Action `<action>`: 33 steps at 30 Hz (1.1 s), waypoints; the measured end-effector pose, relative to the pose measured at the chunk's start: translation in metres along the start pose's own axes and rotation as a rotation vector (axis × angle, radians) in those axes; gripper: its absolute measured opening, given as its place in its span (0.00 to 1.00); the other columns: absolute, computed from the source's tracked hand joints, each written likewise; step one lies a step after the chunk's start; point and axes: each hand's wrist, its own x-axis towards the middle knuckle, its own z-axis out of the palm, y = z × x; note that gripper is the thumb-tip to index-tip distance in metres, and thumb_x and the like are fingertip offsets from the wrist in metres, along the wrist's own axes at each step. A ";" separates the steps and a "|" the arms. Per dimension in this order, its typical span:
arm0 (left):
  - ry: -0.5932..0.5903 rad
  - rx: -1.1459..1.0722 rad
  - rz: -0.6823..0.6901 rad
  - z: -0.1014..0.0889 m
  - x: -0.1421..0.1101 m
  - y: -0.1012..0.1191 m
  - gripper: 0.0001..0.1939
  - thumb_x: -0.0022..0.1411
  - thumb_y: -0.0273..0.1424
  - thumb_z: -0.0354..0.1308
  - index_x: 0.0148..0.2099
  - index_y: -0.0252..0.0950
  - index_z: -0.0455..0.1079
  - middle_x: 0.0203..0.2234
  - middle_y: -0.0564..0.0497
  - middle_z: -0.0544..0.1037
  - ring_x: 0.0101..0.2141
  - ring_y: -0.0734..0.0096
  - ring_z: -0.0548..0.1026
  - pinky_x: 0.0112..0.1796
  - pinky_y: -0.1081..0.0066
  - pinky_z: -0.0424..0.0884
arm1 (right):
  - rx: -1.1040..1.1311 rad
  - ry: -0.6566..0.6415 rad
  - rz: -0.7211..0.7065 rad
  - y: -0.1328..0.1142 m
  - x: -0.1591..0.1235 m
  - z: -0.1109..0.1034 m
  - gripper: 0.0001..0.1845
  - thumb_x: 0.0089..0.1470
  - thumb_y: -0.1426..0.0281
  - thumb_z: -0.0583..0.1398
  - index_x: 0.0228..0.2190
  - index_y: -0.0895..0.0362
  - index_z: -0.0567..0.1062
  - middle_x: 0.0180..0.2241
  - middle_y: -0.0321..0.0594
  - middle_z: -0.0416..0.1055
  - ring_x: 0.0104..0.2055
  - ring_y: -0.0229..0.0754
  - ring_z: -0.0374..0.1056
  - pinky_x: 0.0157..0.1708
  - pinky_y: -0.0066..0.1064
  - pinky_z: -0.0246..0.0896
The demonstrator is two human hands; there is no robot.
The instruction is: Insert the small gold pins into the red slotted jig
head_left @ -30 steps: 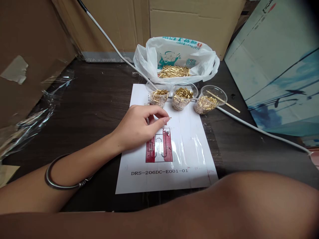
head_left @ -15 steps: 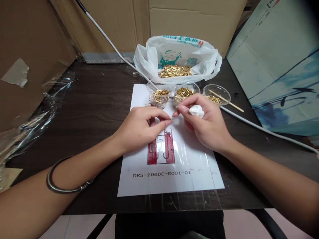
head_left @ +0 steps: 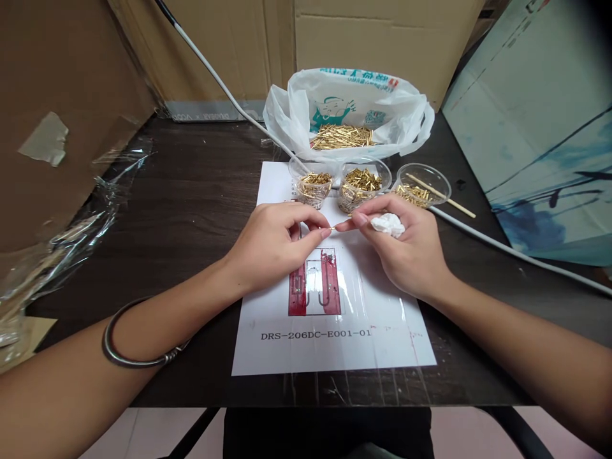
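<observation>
My left hand (head_left: 270, 245) is closed in a pinch, thumb and forefinger gripping a tiny brass pin (head_left: 333, 228) above the printed sheet (head_left: 382, 344). Facing it, my right hand (head_left: 411, 252) is closed around a crumpled white tissue (head_left: 388, 224). A second small brass pin (head_left: 350, 215) appears at its thumb and forefinger tips. A lower right fingertip reaches the free end of the left hand's pin. Just behind the hands stand clear plastic cups of short brass pins: a left cup (head_left: 313, 185), a middle cup (head_left: 364, 185) and a right cup (head_left: 423, 178).
A white plastic bag (head_left: 411, 121) of longer brass pins stands behind the cups. A wooden stick (head_left: 461, 207) leans across the right cup. The white cable (head_left: 526, 250) crosses the dark table (head_left: 191, 172). Cardboard (head_left: 373, 38) walls the back, with clear plastic wrap (head_left: 90, 223) at left.
My right hand has moved in, so its fingertip now meets the pin in my left hand. A pin now shows at my right thumb and forefinger. The whole view has shifted slightly.
</observation>
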 end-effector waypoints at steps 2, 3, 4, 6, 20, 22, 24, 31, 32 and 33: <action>0.002 0.001 0.000 0.000 0.000 0.000 0.07 0.59 0.32 0.59 0.36 0.38 0.78 0.28 0.55 0.79 0.24 0.79 0.68 0.29 0.74 0.63 | -0.008 0.006 0.002 0.001 0.000 0.000 0.01 0.53 0.71 0.63 0.30 0.53 0.74 0.32 0.35 0.76 0.36 0.38 0.70 0.40 0.34 0.64; 0.001 0.000 -0.001 -0.001 0.000 0.000 0.07 0.59 0.32 0.59 0.36 0.38 0.78 0.28 0.56 0.78 0.24 0.79 0.67 0.29 0.74 0.63 | -0.007 0.002 -0.004 0.001 0.000 0.000 0.01 0.54 0.70 0.63 0.30 0.53 0.74 0.31 0.35 0.76 0.36 0.38 0.70 0.40 0.34 0.64; -0.001 0.000 -0.003 -0.001 0.000 0.000 0.07 0.59 0.32 0.59 0.36 0.38 0.78 0.27 0.56 0.78 0.24 0.79 0.67 0.28 0.74 0.63 | -0.004 -0.005 -0.013 0.001 0.000 0.000 0.01 0.54 0.70 0.63 0.30 0.54 0.74 0.31 0.35 0.75 0.36 0.38 0.70 0.40 0.34 0.64; -0.004 0.000 -0.010 -0.001 -0.001 0.001 0.07 0.59 0.32 0.59 0.36 0.38 0.78 0.27 0.56 0.78 0.23 0.79 0.67 0.28 0.74 0.62 | 0.002 -0.016 -0.037 0.002 0.000 0.000 0.02 0.54 0.69 0.62 0.30 0.53 0.74 0.31 0.35 0.75 0.35 0.38 0.70 0.39 0.33 0.64; -0.167 0.036 0.076 -0.002 -0.001 -0.003 0.10 0.61 0.32 0.57 0.39 0.40 0.80 0.30 0.53 0.80 0.31 0.72 0.74 0.33 0.71 0.66 | -0.051 -0.108 -0.129 0.000 -0.005 -0.001 0.02 0.55 0.68 0.61 0.33 0.51 0.73 0.32 0.36 0.76 0.34 0.40 0.71 0.35 0.35 0.65; -0.194 0.048 0.087 -0.003 0.000 -0.003 0.10 0.61 0.32 0.56 0.38 0.41 0.80 0.28 0.53 0.79 0.29 0.73 0.73 0.32 0.72 0.66 | -0.056 -0.111 -0.132 0.000 -0.005 -0.001 0.02 0.55 0.68 0.61 0.32 0.52 0.73 0.32 0.36 0.76 0.34 0.40 0.71 0.35 0.34 0.65; -0.218 0.048 0.091 -0.003 0.000 -0.003 0.11 0.61 0.32 0.55 0.37 0.41 0.80 0.26 0.53 0.79 0.28 0.73 0.72 0.31 0.72 0.66 | -0.060 -0.115 -0.140 0.000 -0.005 -0.001 0.01 0.54 0.69 0.61 0.32 0.53 0.73 0.31 0.35 0.76 0.34 0.40 0.70 0.35 0.33 0.65; -0.273 -0.013 0.065 -0.005 0.002 -0.006 0.10 0.60 0.32 0.57 0.37 0.40 0.81 0.26 0.52 0.79 0.27 0.74 0.73 0.30 0.73 0.66 | -0.061 -0.165 -0.154 0.000 -0.004 -0.003 0.06 0.50 0.76 0.61 0.31 0.55 0.73 0.31 0.34 0.76 0.34 0.38 0.71 0.35 0.31 0.64; -0.275 -0.016 0.058 -0.005 0.002 -0.006 0.10 0.60 0.32 0.57 0.36 0.40 0.81 0.26 0.52 0.79 0.27 0.74 0.73 0.30 0.73 0.66 | -0.065 -0.168 -0.155 0.000 -0.004 -0.003 0.06 0.50 0.76 0.61 0.31 0.55 0.73 0.31 0.34 0.76 0.33 0.38 0.71 0.35 0.31 0.64; -0.277 -0.021 0.050 -0.005 0.002 -0.006 0.10 0.60 0.32 0.57 0.36 0.40 0.81 0.26 0.52 0.79 0.27 0.74 0.73 0.30 0.73 0.66 | -0.070 -0.171 -0.154 0.000 -0.004 -0.003 0.06 0.50 0.76 0.61 0.31 0.55 0.73 0.31 0.34 0.76 0.33 0.38 0.71 0.35 0.31 0.64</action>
